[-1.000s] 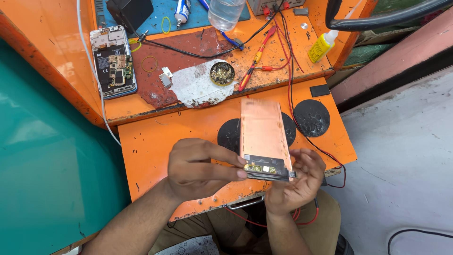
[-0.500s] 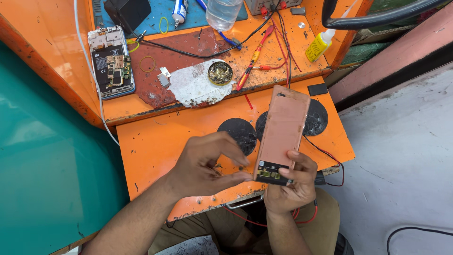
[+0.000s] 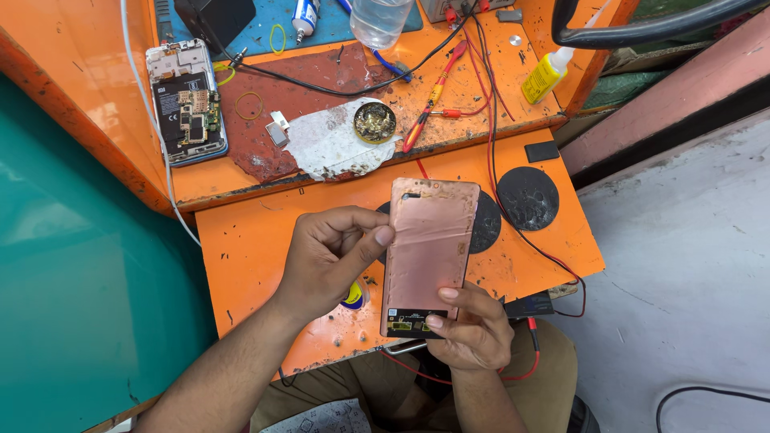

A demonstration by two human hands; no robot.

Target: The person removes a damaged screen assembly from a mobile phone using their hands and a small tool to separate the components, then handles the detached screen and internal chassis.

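Right hand (image 3: 473, 333) pinches the bottom of the pink phone shell (image 3: 429, 252) above the orange bench (image 3: 257, 248), left hand (image 3: 337, 256) on its side edge w/ thumb — prob light, thin, slick, flexy, so hold by edges.

Single head view — steep downward, close over orange bench (image 3: 257, 240)

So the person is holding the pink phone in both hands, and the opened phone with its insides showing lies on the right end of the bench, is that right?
Not quite. The opened phone lies at the left end of the bench, not the right, as the head view shows. The rest holds: the left hand grips the pink phone at its side and the right hand holds its lower end.
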